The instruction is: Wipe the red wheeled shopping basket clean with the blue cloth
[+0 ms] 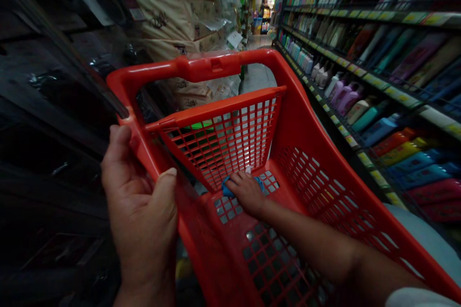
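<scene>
A red plastic shopping cart (302,76) with lattice walls and floor fills the middle of the view. My left hand (140,211) is closed round its left rim, thumb on top; the ends of some fingers are hidden behind the rim. Deep inside the cart, my right hand (248,194) presses on a crumpled blue cloth (228,188) at the foot of the hinged lattice panel (230,139). Most of the cloth is covered by my fingers.
Shelves of bottles (345,96) line the right side, close to the cart. Stacked tan wrapped packs (165,5) stand at the far left, beside dark hanging goods (46,81). A tiled aisle (259,76) runs ahead beyond the cart.
</scene>
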`<move>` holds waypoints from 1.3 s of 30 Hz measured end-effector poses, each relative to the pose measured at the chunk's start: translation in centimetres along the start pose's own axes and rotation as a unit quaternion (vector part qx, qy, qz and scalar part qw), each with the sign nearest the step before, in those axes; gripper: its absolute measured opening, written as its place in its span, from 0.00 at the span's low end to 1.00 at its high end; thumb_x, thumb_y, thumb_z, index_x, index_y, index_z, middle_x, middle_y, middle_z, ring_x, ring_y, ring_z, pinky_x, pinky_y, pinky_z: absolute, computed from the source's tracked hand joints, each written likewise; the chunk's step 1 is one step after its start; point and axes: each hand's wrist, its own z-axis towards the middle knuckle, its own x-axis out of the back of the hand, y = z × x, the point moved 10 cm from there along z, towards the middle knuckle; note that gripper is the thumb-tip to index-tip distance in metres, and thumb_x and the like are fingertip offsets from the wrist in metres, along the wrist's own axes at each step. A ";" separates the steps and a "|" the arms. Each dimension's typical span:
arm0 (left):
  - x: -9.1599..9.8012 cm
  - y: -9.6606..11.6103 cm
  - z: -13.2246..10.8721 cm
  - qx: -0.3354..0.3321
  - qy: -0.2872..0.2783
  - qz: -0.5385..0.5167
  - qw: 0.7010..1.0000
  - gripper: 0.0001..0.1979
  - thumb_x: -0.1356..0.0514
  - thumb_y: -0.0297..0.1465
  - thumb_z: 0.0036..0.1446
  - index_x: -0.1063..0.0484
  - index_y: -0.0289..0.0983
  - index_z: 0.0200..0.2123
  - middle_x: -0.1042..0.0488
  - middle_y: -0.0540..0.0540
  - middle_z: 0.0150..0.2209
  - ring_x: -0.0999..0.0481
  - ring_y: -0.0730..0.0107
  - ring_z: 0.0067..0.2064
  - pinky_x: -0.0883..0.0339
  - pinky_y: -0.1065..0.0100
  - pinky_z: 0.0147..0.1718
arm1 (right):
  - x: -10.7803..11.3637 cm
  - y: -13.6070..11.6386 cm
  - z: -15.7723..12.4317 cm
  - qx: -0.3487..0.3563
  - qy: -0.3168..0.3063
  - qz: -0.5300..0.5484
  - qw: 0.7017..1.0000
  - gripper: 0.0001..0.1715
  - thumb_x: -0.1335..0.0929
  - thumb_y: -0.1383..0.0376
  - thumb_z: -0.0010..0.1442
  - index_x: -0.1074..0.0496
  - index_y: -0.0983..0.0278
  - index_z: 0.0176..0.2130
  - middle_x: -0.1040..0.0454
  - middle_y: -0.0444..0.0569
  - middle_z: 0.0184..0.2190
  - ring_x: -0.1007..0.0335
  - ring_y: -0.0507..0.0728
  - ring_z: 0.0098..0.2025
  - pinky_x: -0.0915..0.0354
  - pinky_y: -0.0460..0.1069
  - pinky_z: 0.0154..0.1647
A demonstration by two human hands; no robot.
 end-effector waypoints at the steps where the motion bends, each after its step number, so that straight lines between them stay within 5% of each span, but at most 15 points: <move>1: 0.0 0.0 0.0 -0.002 -0.001 0.006 1.000 0.41 0.39 0.21 0.46 0.34 0.64 0.61 0.41 0.68 0.70 0.50 0.60 0.74 0.52 0.53 0.75 | 0.6 1.6 -0.3 -0.022 -0.016 -0.015 1.000 0.13 0.37 0.69 0.70 0.27 0.60 0.50 0.27 0.51 0.50 0.37 0.61 0.52 0.37 0.55 0.53; 5: -0.3 -0.1 0.1 -0.014 -0.012 0.024 1.000 0.43 0.42 0.20 0.49 0.40 0.57 0.66 0.44 0.62 0.72 0.49 0.63 0.74 0.50 0.53 0.74 | 2.8 8.3 -2.3 -0.230 -0.036 -0.053 0.971 0.15 0.38 0.70 0.69 0.27 0.64 0.51 0.28 0.57 0.52 0.36 0.63 0.53 0.38 0.55 0.54; 8: -0.2 0.1 0.1 -0.039 0.000 0.026 0.999 0.42 0.43 0.19 0.49 0.38 0.55 0.66 0.44 0.61 0.72 0.50 0.63 0.75 0.52 0.53 0.74 | 1.9 6.9 -2.7 -0.307 -0.084 -0.040 0.947 0.18 0.40 0.74 0.68 0.27 0.70 0.53 0.27 0.64 0.52 0.33 0.64 0.53 0.36 0.56 0.51; 13: -0.4 0.1 0.1 -0.055 0.001 0.019 0.998 0.42 0.43 0.19 0.48 0.38 0.53 0.66 0.44 0.60 0.72 0.50 0.63 0.75 0.54 0.51 0.75 | -1.8 -5.0 0.4 -0.095 -0.165 0.058 0.980 0.16 0.33 0.68 0.63 0.26 0.64 0.51 0.24 0.54 0.51 0.29 0.59 0.52 0.34 0.51 0.52; 15: -0.2 0.1 0.0 -0.055 -0.002 0.024 0.998 0.41 0.44 0.19 0.50 0.38 0.56 0.65 0.44 0.63 0.72 0.50 0.64 0.75 0.53 0.51 0.75 | -1.8 -6.6 0.3 -0.008 -0.177 0.080 0.981 0.20 0.30 0.65 0.60 0.26 0.62 0.52 0.24 0.50 0.52 0.29 0.58 0.53 0.34 0.49 0.53; 17: 0.0 0.4 -0.2 -0.062 -0.004 0.030 0.998 0.40 0.44 0.19 0.51 0.38 0.59 0.64 0.44 0.66 0.71 0.51 0.66 0.75 0.53 0.51 0.76 | -0.8 -3.6 -0.5 -0.021 -0.181 0.063 0.981 0.19 0.31 0.67 0.60 0.26 0.61 0.52 0.24 0.49 0.52 0.29 0.58 0.54 0.34 0.49 0.55; 21: 0.1 1.0 -0.4 -0.080 -0.005 0.034 0.996 0.42 0.45 0.18 0.49 0.37 0.62 0.62 0.42 0.69 0.70 0.53 0.67 0.75 0.56 0.53 0.76 | 2.4 6.8 -3.3 -0.231 -0.160 -0.022 0.959 0.21 0.40 0.74 0.65 0.29 0.68 0.54 0.26 0.62 0.54 0.29 0.62 0.55 0.33 0.54 0.54; 23: -0.1 1.1 -0.5 -0.081 -0.002 0.032 0.996 0.40 0.45 0.19 0.50 0.36 0.61 0.62 0.42 0.68 0.70 0.53 0.67 0.75 0.57 0.54 0.76 | 3.0 7.4 -4.4 -0.289 -0.157 -0.043 0.943 0.22 0.43 0.76 0.65 0.30 0.72 0.55 0.27 0.69 0.54 0.27 0.64 0.53 0.31 0.56 0.49; 26: -0.5 1.2 -0.6 -0.086 0.003 0.021 0.996 0.38 0.44 0.19 0.49 0.36 0.54 0.63 0.42 0.62 0.71 0.53 0.65 0.75 0.58 0.55 0.76 | 1.1 1.4 -4.9 -0.255 -0.174 -0.018 0.951 0.19 0.37 0.72 0.63 0.29 0.68 0.53 0.25 0.62 0.51 0.24 0.61 0.48 0.29 0.52 0.45; 28: -0.4 1.2 -0.6 -0.094 0.010 0.009 0.996 0.39 0.44 0.19 0.47 0.36 0.49 0.63 0.43 0.58 0.72 0.52 0.64 0.75 0.57 0.55 0.76 | -0.5 -3.8 -5.1 -0.158 -0.188 0.034 0.969 0.17 0.31 0.65 0.60 0.28 0.62 0.50 0.23 0.54 0.48 0.23 0.59 0.46 0.29 0.49 0.43; 30: -0.4 1.1 -0.7 -0.096 0.009 0.005 0.995 0.40 0.44 0.19 0.46 0.36 0.48 0.64 0.44 0.56 0.72 0.52 0.63 0.75 0.56 0.55 0.75 | -0.8 -6.2 -5.8 -0.063 -0.185 0.065 0.978 0.18 0.31 0.60 0.62 0.28 0.62 0.51 0.24 0.52 0.48 0.24 0.60 0.47 0.29 0.50 0.45; 33: -0.2 1.0 -0.8 -0.094 0.004 0.012 0.996 0.40 0.44 0.19 0.46 0.36 0.46 0.64 0.44 0.55 0.72 0.52 0.62 0.75 0.57 0.54 0.75 | 0.7 -1.3 -6.8 -0.071 -0.182 0.016 0.981 0.15 0.35 0.63 0.67 0.28 0.60 0.52 0.25 0.53 0.52 0.28 0.60 0.54 0.33 0.52 0.54; 36: -0.1 1.2 -1.0 -0.093 0.011 0.010 0.996 0.40 0.44 0.19 0.44 0.36 0.45 0.63 0.43 0.55 0.72 0.52 0.63 0.75 0.57 0.55 0.75 | 2.9 6.1 -7.8 -0.227 -0.166 -0.061 0.958 0.19 0.40 0.71 0.67 0.30 0.67 0.55 0.28 0.63 0.54 0.29 0.63 0.55 0.32 0.55 0.52; 39: -0.4 1.2 -1.1 -0.082 0.013 0.007 0.997 0.38 0.45 0.18 0.48 0.35 0.53 0.62 0.42 0.64 0.71 0.52 0.68 0.75 0.56 0.60 0.75 | 2.5 4.6 -8.2 -0.246 -0.158 -0.070 0.954 0.20 0.40 0.72 0.66 0.32 0.69 0.56 0.28 0.65 0.54 0.28 0.64 0.52 0.32 0.55 0.49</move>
